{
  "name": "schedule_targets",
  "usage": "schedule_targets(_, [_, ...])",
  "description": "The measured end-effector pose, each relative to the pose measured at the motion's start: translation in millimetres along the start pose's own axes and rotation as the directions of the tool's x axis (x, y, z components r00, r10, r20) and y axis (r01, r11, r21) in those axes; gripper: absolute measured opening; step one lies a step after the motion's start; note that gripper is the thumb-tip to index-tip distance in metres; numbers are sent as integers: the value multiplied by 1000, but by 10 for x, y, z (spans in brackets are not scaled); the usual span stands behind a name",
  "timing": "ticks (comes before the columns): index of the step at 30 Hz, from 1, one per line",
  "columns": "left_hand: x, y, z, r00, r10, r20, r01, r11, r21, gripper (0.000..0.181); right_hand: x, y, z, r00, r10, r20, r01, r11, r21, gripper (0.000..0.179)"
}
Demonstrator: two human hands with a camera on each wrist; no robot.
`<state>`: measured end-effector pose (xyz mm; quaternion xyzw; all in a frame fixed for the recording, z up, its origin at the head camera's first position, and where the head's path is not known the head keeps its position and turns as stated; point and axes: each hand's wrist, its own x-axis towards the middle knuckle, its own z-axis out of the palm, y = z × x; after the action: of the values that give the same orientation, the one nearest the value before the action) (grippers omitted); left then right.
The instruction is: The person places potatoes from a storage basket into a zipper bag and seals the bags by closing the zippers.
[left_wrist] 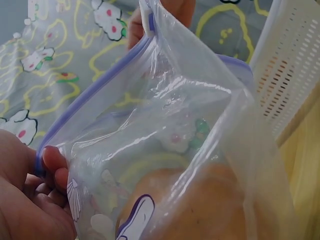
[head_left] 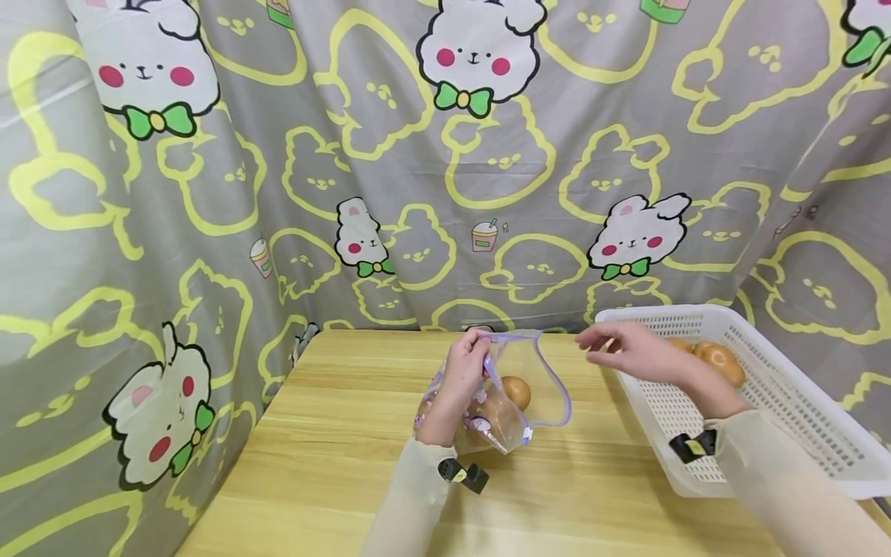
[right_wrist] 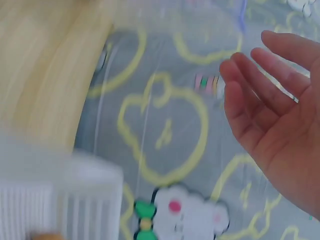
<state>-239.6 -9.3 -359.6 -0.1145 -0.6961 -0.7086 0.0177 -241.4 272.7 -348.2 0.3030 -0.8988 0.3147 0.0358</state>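
Observation:
My left hand pinches the purple-edged rim of a clear zip bag printed with small cartoon figures. The bag's mouth gapes toward the right, with a white slider on its zip edge. Inside lies a round brown bread roll, seen large and blurred through the plastic in the left wrist view. My right hand hovers between the bag and the white basket, fingers loosely bent, nothing in them. Its palm and spread fingers show in the right wrist view. More bread rolls lie in the basket, partly behind my right wrist.
The light wooden table carries the bag, and the basket stands at its right side. A grey curtain with cartoon rabbits hangs behind the table and along both sides. Each wrist wears a black strap.

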Motion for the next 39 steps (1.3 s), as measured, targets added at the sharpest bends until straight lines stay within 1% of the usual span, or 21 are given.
schedule_targets(3, [-24,25,-6,1000,-10,1,10,1000,17,21,-73,230,-133,998,37,-43,-39,998,-55,19])
schedule_targets(7, [-29,26,-24,1000,-18,-4,18,999,26,21,-184,565,-255,996,35,-77,-44,991,-124,26])
schedule_targets(10, [-26,27,-38,1000,-21,3,21,1000,20,21,-272,816,-308,996,60,-69,-70,985,-156,35])
schedule_targets(13, [-25,32,-42,1000,-19,10,19,1000,15,21,-353,1031,-339,992,115,-50,-121,979,-161,42])
schedule_targets(16, [-30,36,-37,1000,-21,13,21,1000,14,21,-418,1200,-351,986,159,-42,-164,972,-170,47])
schedule_targets(19, [-24,20,-31,1000,-27,9,27,1000,11,21,-472,1330,-338,981,190,-45,-195,962,-190,53])
schedule_targets(21, [18,-78,-31,1000,-20,5,20,1000,4,20,-507,1422,-314,977,208,-44,-213,961,-177,58])
schedule_targets(22, [22,-91,-29,1000,-20,4,20,1000,3,20,-524,1463,-297,974,221,-41,-225,961,-160,61])
schedule_targets(24, [54,-177,-24,1000,-3,-2,3,1000,2,20,-563,1538,-262,969,242,-47,-246,960,-136,67])
schedule_targets(26, [58,-193,-22,1000,3,-3,-3,1000,5,20,-586,1602,-230,965,257,-50,-262,957,-123,71])
schedule_targets(31, [-22,-30,-12,1000,-24,8,24,999,28,22,-611,1704,-183,956,289,-53,-294,937,-187,75])
schedule_targets(35, [-37,-12,-11,1000,-28,7,27,999,32,22,-606,1755,-160,948,315,-43,-317,924,-215,79])
schedule_targets(39, [-33,-24,-18,1000,-27,3,27,999,30,21,-595,1796,-130,951,305,-42,-305,917,-258,79])
